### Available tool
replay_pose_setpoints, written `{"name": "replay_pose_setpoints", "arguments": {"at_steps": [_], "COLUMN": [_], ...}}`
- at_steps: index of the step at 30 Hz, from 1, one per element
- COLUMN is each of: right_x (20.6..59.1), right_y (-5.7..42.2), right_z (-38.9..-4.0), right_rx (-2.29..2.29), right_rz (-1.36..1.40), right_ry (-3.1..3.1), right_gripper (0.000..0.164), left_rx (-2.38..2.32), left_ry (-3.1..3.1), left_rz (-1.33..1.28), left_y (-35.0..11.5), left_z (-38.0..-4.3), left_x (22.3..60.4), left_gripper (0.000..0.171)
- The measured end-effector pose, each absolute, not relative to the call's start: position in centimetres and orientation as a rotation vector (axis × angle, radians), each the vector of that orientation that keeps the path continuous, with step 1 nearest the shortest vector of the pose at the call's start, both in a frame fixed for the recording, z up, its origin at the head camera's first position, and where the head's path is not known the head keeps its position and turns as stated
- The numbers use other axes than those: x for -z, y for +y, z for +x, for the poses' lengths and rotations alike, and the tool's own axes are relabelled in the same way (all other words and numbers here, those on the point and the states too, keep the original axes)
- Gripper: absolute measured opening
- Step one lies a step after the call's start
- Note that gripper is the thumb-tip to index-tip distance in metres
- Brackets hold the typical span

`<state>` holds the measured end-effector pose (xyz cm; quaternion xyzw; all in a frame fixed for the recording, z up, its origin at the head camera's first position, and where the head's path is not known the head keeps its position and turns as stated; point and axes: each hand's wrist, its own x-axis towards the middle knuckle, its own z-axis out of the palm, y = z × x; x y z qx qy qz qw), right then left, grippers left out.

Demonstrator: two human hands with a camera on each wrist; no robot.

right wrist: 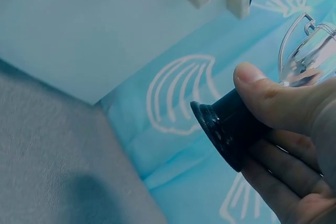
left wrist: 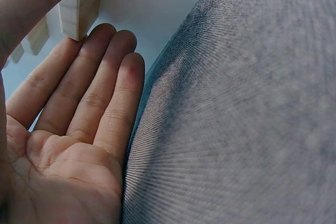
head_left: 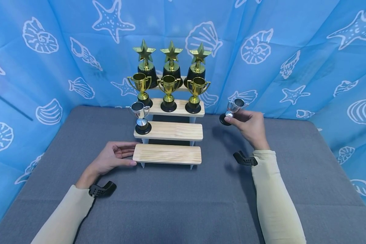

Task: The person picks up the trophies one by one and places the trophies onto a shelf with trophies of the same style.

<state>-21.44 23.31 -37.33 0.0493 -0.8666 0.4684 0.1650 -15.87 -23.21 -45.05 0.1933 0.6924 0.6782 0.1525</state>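
My right hand (head_left: pixel 252 127) pinches a small silver trophy cup (head_left: pixel 236 105) by its lower part, right of the stand and tilted. In the right wrist view the thumb lies along the black base (right wrist: pixel 231 124). My left hand (head_left: pixel 111 157) is at the left end of the lowest wooden step (head_left: pixel 167 154), its fingers straight against the end and the thumb by the front corner. The left wrist view shows the open palm (left wrist: pixel 63 177) and the step's end (left wrist: pixel 79 17). Another silver trophy cup (head_left: pixel 141 118) stands at the left of the second step (head_left: pixel 177 131).
Three gold trophy cups (head_left: pixel 168 93) stand on the third step (head_left: pixel 180 107), with three gold star trophies (head_left: pixel 171 57) on the top step behind. A grey cloth (head_left: pixel 170 206) covers the table. Blue curtain (head_left: pixel 177 20) with shell prints hangs behind.
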Motion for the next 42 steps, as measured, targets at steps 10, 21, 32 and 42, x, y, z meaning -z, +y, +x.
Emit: {"name": "replay_pose_setpoints", "arguments": {"at_steps": [10, 21, 32, 42], "right_x": [35.6, 34.0, 33.5, 33.4], "right_y": [22.3, 21.0, 19.6, 18.4], "right_z": [-20.5, -19.4, -18.8, -18.1], "right_rx": [-1.358, -1.408, -1.491, -1.486], "right_rz": [0.238, 0.311, 0.431, 0.479], "right_ry": [-2.425, -2.438, -2.414, -2.442], "right_gripper": [0.033, 0.033, 0.029, 0.029], "left_rx": [-1.947, -1.957, -1.968, -1.961], "left_ry": [1.99, 1.979, 1.973, 1.981], "left_rz": [0.559, 0.576, 0.564, 0.542], "left_y": [-23.2, -23.3, -23.2, -23.1], "left_z": [-15.9, -15.9, -15.9, -15.8], "left_x": [45.1, 45.3, 45.2, 45.1], "left_gripper": [0.074, 0.073, 0.074, 0.074]}}
